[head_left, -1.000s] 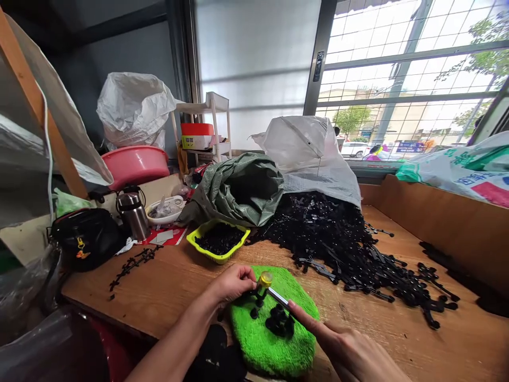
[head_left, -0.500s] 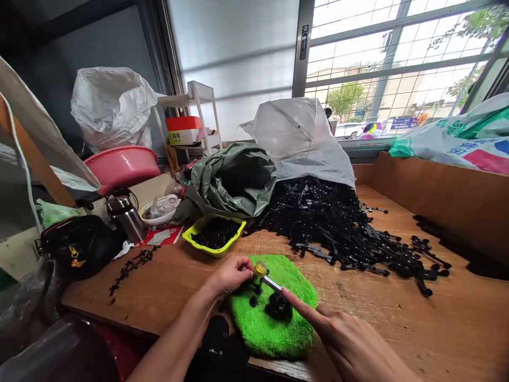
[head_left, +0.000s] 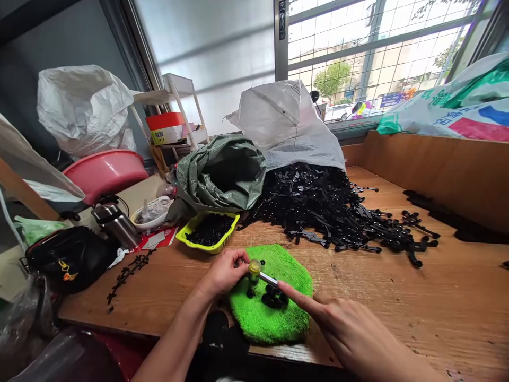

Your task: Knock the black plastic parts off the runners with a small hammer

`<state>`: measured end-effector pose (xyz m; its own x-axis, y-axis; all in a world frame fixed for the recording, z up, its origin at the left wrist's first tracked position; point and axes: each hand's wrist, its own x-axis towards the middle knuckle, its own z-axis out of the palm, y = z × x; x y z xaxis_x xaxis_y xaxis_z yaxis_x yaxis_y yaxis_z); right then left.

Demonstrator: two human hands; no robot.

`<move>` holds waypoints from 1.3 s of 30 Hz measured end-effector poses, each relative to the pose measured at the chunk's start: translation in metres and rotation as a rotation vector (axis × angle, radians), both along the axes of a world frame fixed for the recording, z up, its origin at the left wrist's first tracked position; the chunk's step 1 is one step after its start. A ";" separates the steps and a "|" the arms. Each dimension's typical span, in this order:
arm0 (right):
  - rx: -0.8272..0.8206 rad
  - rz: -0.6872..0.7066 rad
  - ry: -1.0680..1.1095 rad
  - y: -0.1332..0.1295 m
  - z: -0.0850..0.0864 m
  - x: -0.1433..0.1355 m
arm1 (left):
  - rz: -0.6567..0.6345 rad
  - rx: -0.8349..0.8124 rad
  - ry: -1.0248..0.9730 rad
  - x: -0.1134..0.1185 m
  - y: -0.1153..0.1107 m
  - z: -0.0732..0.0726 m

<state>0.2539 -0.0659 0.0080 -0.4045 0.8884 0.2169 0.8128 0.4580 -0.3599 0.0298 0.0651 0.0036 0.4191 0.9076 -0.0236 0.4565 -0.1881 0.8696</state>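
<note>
My right hand (head_left: 338, 318) grips a small hammer (head_left: 255, 268) with a yellow, see-through head, its index finger stretched along the metal shaft. Beside the hammer head is my left hand (head_left: 228, 269), thumb and fingers pinched together; what they hold is hidden. Both hands are over a green fluffy cloth pad (head_left: 274, 326) at the table's front edge. A cluster of small black parts (head_left: 274, 297) lies on the pad, just right of the hammer head. Another small black piece (head_left: 250, 292) sits below the head.
A large heap of black parts (head_left: 318, 207) spills from a white sack (head_left: 294, 116). Left of it are a green woven sack (head_left: 194, 175) and a yellow basket (head_left: 210, 248) of black bits. A steel flask (head_left: 117, 225) and a black bag (head_left: 75, 260) stand farther left.
The camera view has turned and tilted slightly, shifting the whole scene. Both hands keep their places over the pad, the hammer head still beside the left fingers.
</note>
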 end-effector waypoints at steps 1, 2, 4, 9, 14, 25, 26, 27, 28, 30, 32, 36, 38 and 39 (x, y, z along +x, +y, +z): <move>-0.007 -0.005 -0.032 0.000 -0.001 0.000 | -0.008 0.009 0.006 0.000 0.001 0.000; -0.007 -0.009 -0.030 0.001 -0.001 0.000 | -0.015 0.027 0.009 0.000 0.002 -0.001; 0.017 -0.006 0.017 0.002 -0.002 0.001 | -0.024 0.030 -0.008 0.000 0.003 -0.002; 0.036 -0.027 -0.052 0.006 -0.003 0.001 | -0.038 -0.014 -0.058 -0.002 0.005 -0.005; 0.015 -0.046 -0.089 0.007 -0.005 -0.004 | -0.031 -0.079 -0.181 -0.001 0.004 -0.012; -0.015 -0.026 0.242 -0.002 -0.015 0.021 | 0.218 -0.393 -0.467 -0.017 -0.009 -0.002; -0.013 -0.028 0.306 -0.004 -0.014 0.025 | 0.243 -0.423 -0.496 -0.019 -0.009 -0.001; -0.013 -0.028 0.364 -0.005 -0.014 0.028 | 0.254 -0.450 -0.524 -0.020 -0.008 -0.002; -0.013 -0.031 0.415 -0.005 -0.014 0.031 | 0.252 -0.476 -0.554 -0.020 -0.007 -0.002; -0.011 -0.027 0.460 -0.005 -0.017 0.036 | 0.239 -0.525 -0.609 -0.020 -0.005 -0.005; -0.011 -0.017 0.468 -0.003 -0.025 0.041 | 0.237 -0.551 -0.648 -0.021 -0.005 -0.007; -0.051 0.019 0.454 -0.001 -0.043 0.047 | 0.232 -0.542 -0.650 -0.020 -0.006 -0.005; -0.069 0.018 0.437 -0.001 -0.043 0.046 | 0.240 -0.505 -0.600 -0.016 -0.006 -0.004; -0.061 0.014 0.430 0.000 -0.039 0.044 | 0.250 -0.465 -0.568 -0.013 -0.005 -0.004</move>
<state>0.2975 -0.0663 -0.0313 -0.3014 0.8998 0.3155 0.5768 0.4355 -0.6911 0.0166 0.0602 -0.0003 0.2650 0.9261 -0.2686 -0.1018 0.3039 0.9472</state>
